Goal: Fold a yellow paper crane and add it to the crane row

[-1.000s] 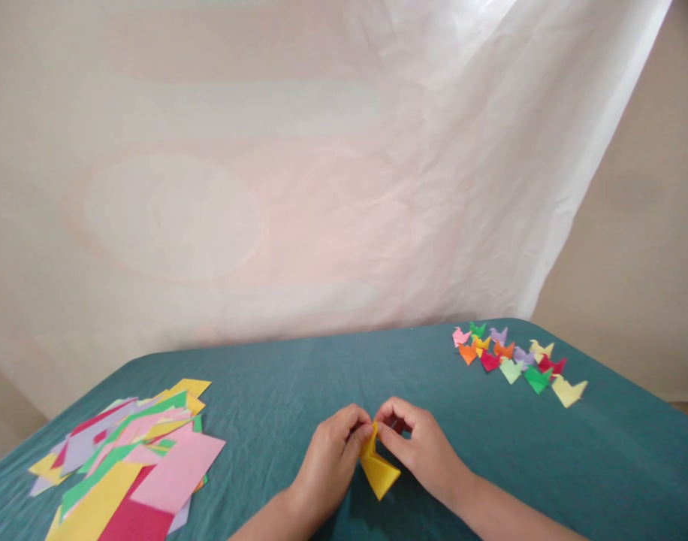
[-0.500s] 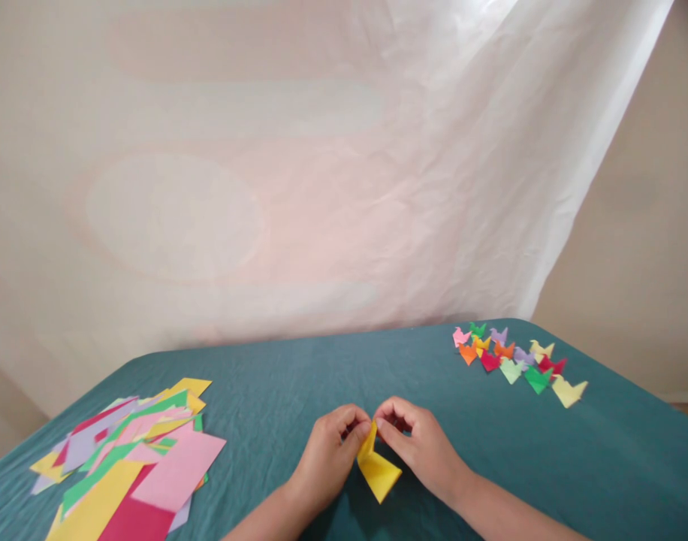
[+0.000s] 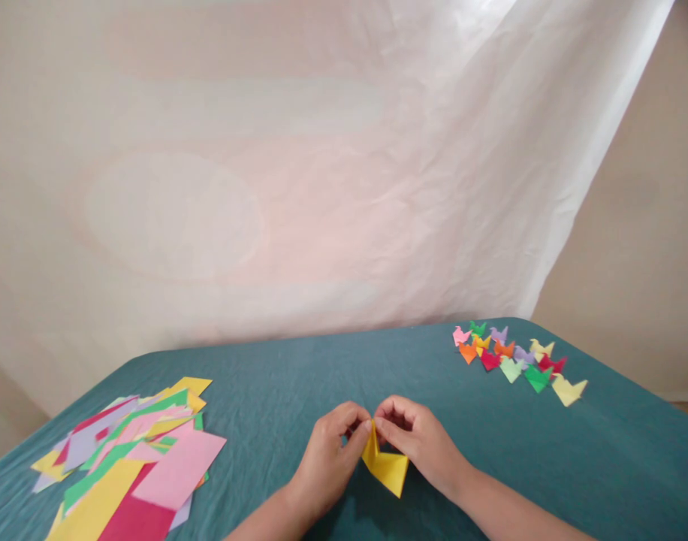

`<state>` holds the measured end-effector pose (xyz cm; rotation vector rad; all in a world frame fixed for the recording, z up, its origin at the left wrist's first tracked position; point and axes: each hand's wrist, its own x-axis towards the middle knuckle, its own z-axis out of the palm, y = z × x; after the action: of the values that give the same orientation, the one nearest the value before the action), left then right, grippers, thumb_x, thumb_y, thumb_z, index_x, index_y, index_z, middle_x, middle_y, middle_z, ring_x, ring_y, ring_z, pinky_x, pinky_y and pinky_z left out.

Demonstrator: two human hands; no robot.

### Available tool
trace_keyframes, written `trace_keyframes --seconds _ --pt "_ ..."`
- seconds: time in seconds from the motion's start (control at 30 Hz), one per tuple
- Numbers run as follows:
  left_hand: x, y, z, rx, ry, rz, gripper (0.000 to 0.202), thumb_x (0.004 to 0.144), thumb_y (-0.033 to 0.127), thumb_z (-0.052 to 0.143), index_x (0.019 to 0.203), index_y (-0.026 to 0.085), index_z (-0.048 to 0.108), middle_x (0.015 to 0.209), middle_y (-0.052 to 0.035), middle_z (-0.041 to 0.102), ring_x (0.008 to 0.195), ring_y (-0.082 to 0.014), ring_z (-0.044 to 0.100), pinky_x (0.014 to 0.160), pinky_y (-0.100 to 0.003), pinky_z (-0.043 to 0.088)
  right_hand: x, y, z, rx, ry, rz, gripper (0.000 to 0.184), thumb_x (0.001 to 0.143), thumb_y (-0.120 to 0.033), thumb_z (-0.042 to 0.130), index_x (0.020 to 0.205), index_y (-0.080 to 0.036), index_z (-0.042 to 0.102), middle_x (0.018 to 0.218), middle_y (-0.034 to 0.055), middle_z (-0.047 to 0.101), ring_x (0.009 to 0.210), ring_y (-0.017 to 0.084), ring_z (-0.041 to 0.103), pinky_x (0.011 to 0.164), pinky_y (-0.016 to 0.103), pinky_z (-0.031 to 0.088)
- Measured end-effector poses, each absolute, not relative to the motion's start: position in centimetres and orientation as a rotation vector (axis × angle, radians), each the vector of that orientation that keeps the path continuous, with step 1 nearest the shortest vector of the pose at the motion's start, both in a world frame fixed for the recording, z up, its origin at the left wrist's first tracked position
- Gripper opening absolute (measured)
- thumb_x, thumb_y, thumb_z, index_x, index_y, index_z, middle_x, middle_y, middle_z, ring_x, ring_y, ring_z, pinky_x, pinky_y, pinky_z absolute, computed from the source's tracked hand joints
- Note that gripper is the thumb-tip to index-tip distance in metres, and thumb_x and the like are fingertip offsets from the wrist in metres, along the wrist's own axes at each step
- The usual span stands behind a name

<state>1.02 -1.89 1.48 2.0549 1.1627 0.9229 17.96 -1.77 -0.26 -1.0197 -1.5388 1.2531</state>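
Observation:
A yellow origami bird (image 3: 387,470), folded from paper, hangs between my hands above the cloth. My left hand (image 3: 333,451) pinches its narrow upper point between thumb and fingertips. From the other side, my right hand (image 3: 421,442) pinches the same point, its fingertips almost touching those of the left. The wider folded body dangles below, its tail corner pointing right toward my right palm. The very tip of the point is covered by my fingers.
A loose pile of coloured paper sheets (image 3: 178,469) lies at the left. Several finished paper birds (image 3: 511,369) in many colours are grouped at the back right. A dark green cloth (image 3: 276,391) covers the table, and a pale hanging sheet (image 3: 333,210) stands behind it.
The yellow bird's body has swung to the right and slightly up below my fingers. Both hands keep nearly the same place and pinch.

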Motion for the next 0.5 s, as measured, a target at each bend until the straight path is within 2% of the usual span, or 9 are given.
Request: trace_keyframes --seconds 0.3,0.5 --pt "0.8 -1.3 0.8 1.969 1.195 0.955 0.021 0.09 0.023 0.043 0.079 0.017 0.059 0.075 -0.0009 0.059 0.071 -0.014 0.054 0.066 -0.022 0.039 17.8 -1.0 -1.5 -0.955 -1.417 1.504 0.028 0.078 -0.044 0.065 0.078 -0.016 0.06 0.067 -0.0014 0.061 0.06 0.012 0.054 0.059 0.022 0.04" --pt "0.8 -1.3 0.7 1.954 1.132 0.896 0.018 0.09 0.023 0.041 0.08 0.018 0.056 0.073 0.0008 0.055 0.069 -0.013 0.051 0.064 -0.021 0.038 18.0 -1.0 -1.7 -0.953 -1.405 1.539 0.028 0.078 -0.043 0.066 0.076 -0.015 0.062 0.064 -0.0022 0.059 0.059 0.01 0.052 0.058 0.021 0.038"
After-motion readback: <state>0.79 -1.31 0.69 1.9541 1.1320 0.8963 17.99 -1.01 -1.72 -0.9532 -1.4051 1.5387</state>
